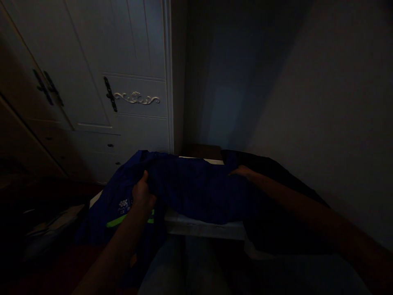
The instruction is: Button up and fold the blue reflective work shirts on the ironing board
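A dark blue garment (pixel 190 186) with a green stripe and a small white print lies spread over a pale surface (pixel 202 227) in a very dim room. My left hand (pixel 141 194) is closed on the cloth near the print, thumb up. My right hand (pixel 242 171) reaches out over the far right part of the blue garment and rests on it; its fingers are too dark to read. A black cloth (pixel 276 205) lies under my right forearm.
A white wardrobe (pixel 123 82) with dark handles and a scroll ornament stands behind on the left. A bare wall (pixel 322 102) runs along the right. Dark clutter (pixel 46 229) sits low at the left. My legs in grey-blue trousers (pixel 184 270) show below.
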A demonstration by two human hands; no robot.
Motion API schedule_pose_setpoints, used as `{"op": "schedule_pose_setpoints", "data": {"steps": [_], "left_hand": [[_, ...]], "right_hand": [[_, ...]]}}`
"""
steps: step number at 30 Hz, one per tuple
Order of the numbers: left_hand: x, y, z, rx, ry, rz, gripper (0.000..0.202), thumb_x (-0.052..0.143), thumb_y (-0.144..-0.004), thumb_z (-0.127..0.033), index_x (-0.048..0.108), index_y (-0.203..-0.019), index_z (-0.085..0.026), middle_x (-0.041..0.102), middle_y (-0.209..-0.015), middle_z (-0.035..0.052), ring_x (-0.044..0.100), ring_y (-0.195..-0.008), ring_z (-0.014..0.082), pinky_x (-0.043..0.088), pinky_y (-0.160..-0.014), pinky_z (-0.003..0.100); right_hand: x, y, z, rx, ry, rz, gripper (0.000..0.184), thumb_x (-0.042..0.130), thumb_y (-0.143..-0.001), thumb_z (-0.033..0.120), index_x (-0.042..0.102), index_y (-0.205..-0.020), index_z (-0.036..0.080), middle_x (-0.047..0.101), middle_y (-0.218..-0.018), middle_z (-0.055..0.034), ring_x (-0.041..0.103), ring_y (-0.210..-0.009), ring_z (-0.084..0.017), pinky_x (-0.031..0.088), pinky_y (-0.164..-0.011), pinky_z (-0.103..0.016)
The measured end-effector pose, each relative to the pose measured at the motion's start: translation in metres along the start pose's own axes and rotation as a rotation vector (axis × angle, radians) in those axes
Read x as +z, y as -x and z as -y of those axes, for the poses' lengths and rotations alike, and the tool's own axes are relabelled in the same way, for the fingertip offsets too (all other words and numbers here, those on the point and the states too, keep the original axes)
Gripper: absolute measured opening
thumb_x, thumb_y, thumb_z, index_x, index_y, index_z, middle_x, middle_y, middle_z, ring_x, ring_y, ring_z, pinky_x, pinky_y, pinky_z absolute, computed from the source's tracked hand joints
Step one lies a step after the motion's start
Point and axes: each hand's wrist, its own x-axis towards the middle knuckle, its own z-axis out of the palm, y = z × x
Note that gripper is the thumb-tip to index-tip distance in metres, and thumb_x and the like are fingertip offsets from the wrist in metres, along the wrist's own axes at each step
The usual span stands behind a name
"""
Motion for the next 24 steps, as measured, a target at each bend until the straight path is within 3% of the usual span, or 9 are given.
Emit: {"op": "schedule_pose_setpoints", "data": {"steps": [5, 9, 15, 20, 24], "left_hand": [[0.003, -0.003, -0.001, -0.035, 0.027, 0.013, 0.014, 0.059, -0.089, -0.02, 0.069, -0.097, -0.013, 0.074, -0.085, 0.0074, 0.072, -0.084, 0.0186, 0.058, -0.086, 0.035], [0.014, -0.004, 0.0, -0.05, 0.046, 0.055, 0.012, 0.058, -0.09, -0.019, 0.068, -0.087, -0.012, 0.073, -0.081, 0.0061, 0.071, -0.081, 0.0169, 0.058, -0.087, 0.033], [0.04, -0.001, 0.009, -0.033, 0.033, 0.102, 0.012, 0.058, -0.09, -0.019, 0.068, -0.089, -0.013, 0.073, -0.079, 0.0049, 0.071, -0.08, 0.0166, 0.058, -0.086, 0.033], [0.079, -0.005, 0.017, -0.065, -0.002, 0.195, 0.013, 0.058, -0.09, -0.02, 0.068, -0.09, -0.013, 0.073, -0.081, 0.0059, 0.07, -0.079, 0.0162, 0.058, -0.085, 0.032], [0.136, -0.014, 0.031, -0.147, -0.011, 0.354, 0.015, 0.053, -0.091, -0.018, 0.067, -0.091, -0.012, 0.073, -0.08, 0.0068, 0.071, -0.083, 0.0184, 0.058, -0.085, 0.033]], "right_hand": [[-0.008, 0.001, 0.004, 0.088, 0.045, -0.046, 0.017, 0.075, -0.062, 0.011, 0.069, -0.077, 0.009, 0.071, -0.074, -0.0096, 0.067, -0.067, -0.02, 0.054, -0.059, -0.026], [-0.021, 0.003, 0.014, 0.03, 0.104, -0.142, 0.017, 0.074, -0.063, 0.013, 0.07, -0.079, 0.008, 0.07, -0.077, -0.0097, 0.067, -0.069, -0.02, 0.051, -0.059, -0.025], [-0.038, 0.014, 0.028, -0.041, 0.151, -0.258, 0.023, 0.068, -0.065, 0.01, 0.073, -0.087, 0.009, 0.071, -0.078, -0.0079, 0.066, -0.072, -0.02, 0.047, -0.06, -0.023], [-0.069, 0.034, 0.032, -0.012, 0.119, -0.376, 0.025, 0.067, -0.071, 0.014, 0.073, -0.094, 0.006, 0.072, -0.088, -0.0123, 0.067, -0.075, -0.02, 0.046, -0.058, -0.023], [-0.104, 0.058, 0.019, 0.01, 0.057, -0.517, 0.029, 0.068, -0.073, 0.018, 0.073, -0.098, 0.005, 0.073, -0.089, -0.0125, 0.069, -0.078, -0.022, 0.048, -0.059, -0.024]]}}
